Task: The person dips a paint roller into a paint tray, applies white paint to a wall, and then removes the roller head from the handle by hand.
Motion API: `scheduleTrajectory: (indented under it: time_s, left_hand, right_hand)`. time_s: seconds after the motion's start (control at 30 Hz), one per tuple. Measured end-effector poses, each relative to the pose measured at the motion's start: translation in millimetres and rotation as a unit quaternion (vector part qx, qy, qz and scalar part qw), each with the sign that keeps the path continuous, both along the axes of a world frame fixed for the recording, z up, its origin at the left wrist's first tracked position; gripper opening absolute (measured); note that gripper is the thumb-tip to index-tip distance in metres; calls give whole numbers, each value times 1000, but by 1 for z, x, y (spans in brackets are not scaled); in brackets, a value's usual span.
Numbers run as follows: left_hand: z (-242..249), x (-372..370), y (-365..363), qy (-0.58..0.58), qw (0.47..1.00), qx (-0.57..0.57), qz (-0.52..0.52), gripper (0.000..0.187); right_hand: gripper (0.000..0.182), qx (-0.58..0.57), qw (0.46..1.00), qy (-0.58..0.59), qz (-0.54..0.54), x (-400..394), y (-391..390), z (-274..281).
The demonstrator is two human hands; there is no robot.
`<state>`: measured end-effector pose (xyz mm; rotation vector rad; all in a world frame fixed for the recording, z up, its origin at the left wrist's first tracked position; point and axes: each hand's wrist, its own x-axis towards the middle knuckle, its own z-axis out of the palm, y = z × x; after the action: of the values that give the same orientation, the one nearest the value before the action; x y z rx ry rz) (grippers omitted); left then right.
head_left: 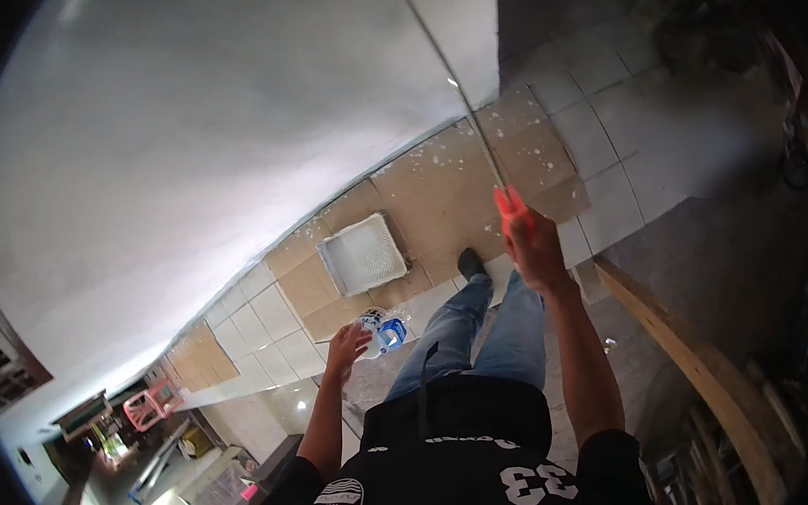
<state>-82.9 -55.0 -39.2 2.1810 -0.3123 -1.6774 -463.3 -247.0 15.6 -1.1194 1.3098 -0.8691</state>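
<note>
My right hand [533, 242] is wrapped round the red handle [510, 202] of a long thin pole [447, 64], which reaches up across the white wall [247, 79]; its far end is out of view. Lower and to the left, my left hand [348, 345] hangs with its fingers apart, holding nothing. Just beside it, in the view, stand a white container and a blue-and-white package [392, 333] on the floor. A paint tray [363, 254] with whitish paint lies on brown cardboard [446, 199] spotted with white.
Wooden boards [699, 366] lean at the right, near my right arm. Pale floor tiles [608, 197] run along the cardboard. At the lower left are a pink plastic stool [153, 406] and assorted items. A dark frame [5, 354] is on the wall at far left.
</note>
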Motion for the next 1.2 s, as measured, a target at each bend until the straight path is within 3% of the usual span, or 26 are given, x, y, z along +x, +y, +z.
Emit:
scheduleTrajectory:
  time_s: [0.07,0.17,0.2,0.27,0.3,0.4,0.5,0.57,0.63,0.7,0.8,0.9,0.97,1.07,1.1,1.2]
  left_hand:
    - [-10,7,15,-85,985,-2,-150,37]
    - [-30,29,45,-147,945,-40,-290,34]
    - [-32,35,55,-144,951,-44,-270,35]
    - [-27,41,66,-117,972,-15,-205,38]
    - [-22,41,68,-117,975,-11,-188,37]
    - [-14,48,83,-117,979,18,-167,37]
    - [-12,57,91,-101,977,49,-180,42]
    - [-7,52,84,-107,982,36,-150,38]
    - [-4,53,76,-110,984,19,-136,38]
    - [-5,54,66,-114,984,-6,-136,39]
    - [3,47,47,-127,981,-36,-143,40]
    - [12,41,34,-132,979,-59,-141,41]
    - [16,41,32,-136,977,-63,-151,40]
    - [20,44,42,-151,975,-51,-152,42]
    - [13,49,51,-151,976,-41,-150,42]
    - [8,54,71,-141,976,4,-167,45]
  right_hand:
    - [48,-6,1000,18,0,-4,-5,-8]
    - [56,-74,994,79,1,-8,4,-88]
    - [59,-105,989,104,-2,-10,9,-116]
    - [68,-53,996,76,-12,-22,42,-143]
    - [71,54,997,47,14,-29,60,-151]
    - [62,73,997,17,-15,-23,68,-167]
    - [59,40,999,-7,-11,-16,49,-147]
    - [60,54,998,-27,9,-12,9,-97]
    - [57,-12,1000,-7,9,-15,-35,-57]
    - [55,-159,987,3,-6,-10,-82,28]
    - [54,-100,995,4,9,-7,-123,121]
    - [61,-165,986,24,-11,10,-125,83]
    - [55,-228,968,105,-11,8,-100,8]
    - [54,-132,970,185,89,-15,-15,-103]
    - [57,-147,966,198,72,-19,10,-132]
    - [53,-121,982,145,33,-30,17,-118]
